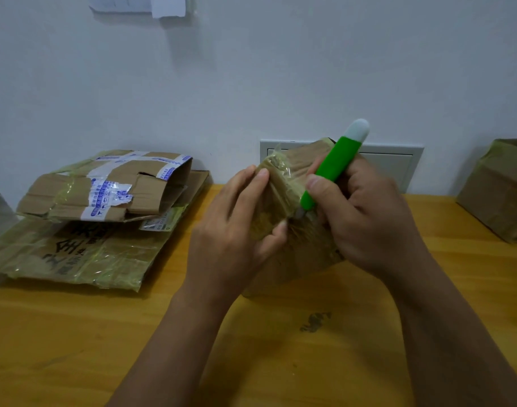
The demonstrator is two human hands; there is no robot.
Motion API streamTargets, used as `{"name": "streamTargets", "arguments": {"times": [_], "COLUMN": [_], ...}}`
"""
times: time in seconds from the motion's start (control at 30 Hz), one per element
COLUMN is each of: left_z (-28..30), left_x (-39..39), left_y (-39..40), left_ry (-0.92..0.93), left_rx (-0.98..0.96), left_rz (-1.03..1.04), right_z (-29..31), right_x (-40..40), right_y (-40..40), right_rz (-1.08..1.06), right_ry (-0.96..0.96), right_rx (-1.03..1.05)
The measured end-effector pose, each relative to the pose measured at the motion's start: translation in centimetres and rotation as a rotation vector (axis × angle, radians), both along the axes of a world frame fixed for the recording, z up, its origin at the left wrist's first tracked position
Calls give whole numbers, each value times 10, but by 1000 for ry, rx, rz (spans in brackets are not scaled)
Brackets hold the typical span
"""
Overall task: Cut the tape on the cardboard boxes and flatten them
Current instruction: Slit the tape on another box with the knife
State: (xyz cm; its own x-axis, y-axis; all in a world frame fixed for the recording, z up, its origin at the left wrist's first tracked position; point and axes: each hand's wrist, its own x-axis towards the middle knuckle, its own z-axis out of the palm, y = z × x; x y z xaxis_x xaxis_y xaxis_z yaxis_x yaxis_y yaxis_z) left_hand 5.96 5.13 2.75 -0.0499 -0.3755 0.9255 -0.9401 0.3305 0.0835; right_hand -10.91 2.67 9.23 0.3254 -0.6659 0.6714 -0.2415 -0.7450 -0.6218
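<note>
At table centre: taped box (283,201), tilted, gripped by left hand (231,227); right hand (366,215) clenched around green cutter (327,171), tip at tape seam. Wooden table (75,333); flattened cardboard (84,230) left; white wall (251,69) behind.

Dim, even indoor light with a greenish cast; soft shadows, slight overall blur, perhaps wide-angle bending at edges.

Plain room, maybe home or office: wooden table (75,333), white wall (251,69), wall panel (392,160).
</note>
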Motion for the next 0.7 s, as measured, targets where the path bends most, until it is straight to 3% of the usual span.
{"name": "streamTargets", "arguments": {"times": [0.07,0.2,0.47,0.7], "left_z": [0,2,-2,-7], "left_x": [1,-2,-1,0], "left_y": [1,-1,-7,-10], "left_ry": [-11,8,30,-7], "left_rx": [-15,-23,-5,4], "left_rz": [13,-2,50,38], "right_z": [10,23,26,20], "right_x": [-4,-4,13,11], "right_y": [-4,-11,-19,-23], "right_rz": [86,227,245,271], "right_ry": [13,-163,-172,-65], "right_rx": [87,256,223,111]}}
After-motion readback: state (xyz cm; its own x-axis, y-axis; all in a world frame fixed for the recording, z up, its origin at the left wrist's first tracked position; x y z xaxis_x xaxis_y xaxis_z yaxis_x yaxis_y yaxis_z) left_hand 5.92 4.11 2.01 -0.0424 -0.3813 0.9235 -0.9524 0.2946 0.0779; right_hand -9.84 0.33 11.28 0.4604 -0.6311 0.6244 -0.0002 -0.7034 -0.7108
